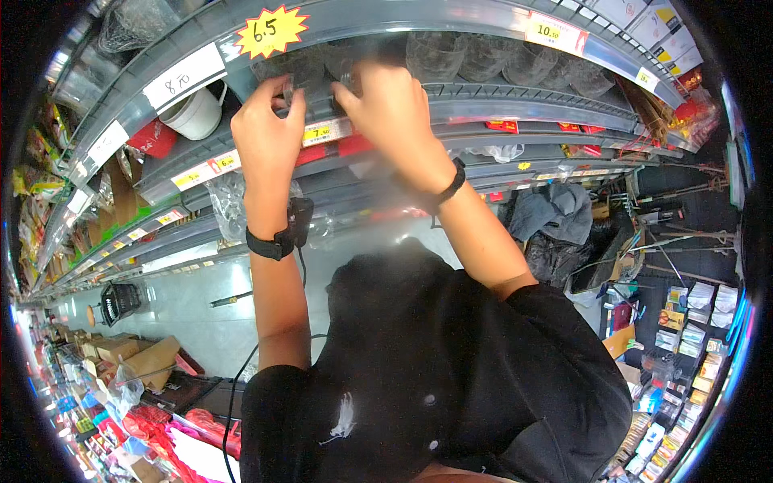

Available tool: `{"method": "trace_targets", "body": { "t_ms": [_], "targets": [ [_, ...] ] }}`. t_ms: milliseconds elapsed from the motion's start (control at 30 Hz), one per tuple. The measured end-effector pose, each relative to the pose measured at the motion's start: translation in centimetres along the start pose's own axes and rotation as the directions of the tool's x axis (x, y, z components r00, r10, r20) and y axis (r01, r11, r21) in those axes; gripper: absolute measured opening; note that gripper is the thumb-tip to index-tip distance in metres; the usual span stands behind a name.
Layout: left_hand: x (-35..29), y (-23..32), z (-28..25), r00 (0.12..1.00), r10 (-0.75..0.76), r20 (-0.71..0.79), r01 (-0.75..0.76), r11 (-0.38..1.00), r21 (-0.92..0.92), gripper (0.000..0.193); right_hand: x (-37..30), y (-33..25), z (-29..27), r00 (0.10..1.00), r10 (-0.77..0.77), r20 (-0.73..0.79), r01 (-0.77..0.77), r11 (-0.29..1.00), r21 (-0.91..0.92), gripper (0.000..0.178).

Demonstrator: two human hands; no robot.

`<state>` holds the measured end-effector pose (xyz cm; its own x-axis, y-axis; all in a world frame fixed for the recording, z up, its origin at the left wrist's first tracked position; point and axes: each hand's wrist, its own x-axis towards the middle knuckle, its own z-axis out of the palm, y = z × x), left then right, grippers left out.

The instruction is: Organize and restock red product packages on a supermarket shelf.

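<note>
Both my hands reach up into a grey shelf lined with clear glasses. My left hand (270, 121) is closed, thumb and fingers curved about the edge of a clear glass (289, 90). To its right, my right hand (390, 101) is bent in with its thumb and fingers on another clear edge (347, 74). Whether the two edges belong to one glass or two, I cannot tell; the shelf front and shade hide much there. Beside my right hand, more clear drinking glasses (435, 56) stand in a row.
A white mug (197, 113) and a red cup (153, 138) stand left of my hands. Price-tag rails (451, 109) run along the shelf edges. A shopping basket (121, 301) is on the floor at left. Grey cloth (555, 211) and black plastic lie at right.
</note>
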<state>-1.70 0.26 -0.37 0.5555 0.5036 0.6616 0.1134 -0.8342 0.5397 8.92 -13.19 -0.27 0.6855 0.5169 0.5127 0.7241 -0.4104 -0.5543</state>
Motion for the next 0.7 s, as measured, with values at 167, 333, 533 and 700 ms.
{"method": "trace_targets", "body": {
  "t_ms": [167,333,533,700],
  "targets": [
    [0.0,-0.2,0.3,1.0,-0.019,0.008,0.019,1.0,0.0,0.029,-0.1,-0.1,-0.1,1.0,-0.001,-0.019,0.0,0.999,-0.035,0.034],
    [-0.4,-0.7,0.8,1.0,-0.017,-0.025,0.015,0.998,-0.066,0.028,-0.2,0.1,0.3,0.998,-0.015,-0.057,0.013,0.999,-0.032,0.034],
    [-0.9,-0.7,1.2,0.996,0.033,-0.081,-0.041,0.995,-0.09,0.024,-0.3,0.4,0.7,0.994,-0.039,-0.099,0.036,0.999,-0.033,0.034],
    [-0.9,-0.7,1.1,0.995,0.049,-0.091,-0.058,0.994,-0.091,0.025,-0.3,0.3,0.6,0.994,-0.038,-0.101,0.037,0.999,-0.017,0.035]
  ]
}}
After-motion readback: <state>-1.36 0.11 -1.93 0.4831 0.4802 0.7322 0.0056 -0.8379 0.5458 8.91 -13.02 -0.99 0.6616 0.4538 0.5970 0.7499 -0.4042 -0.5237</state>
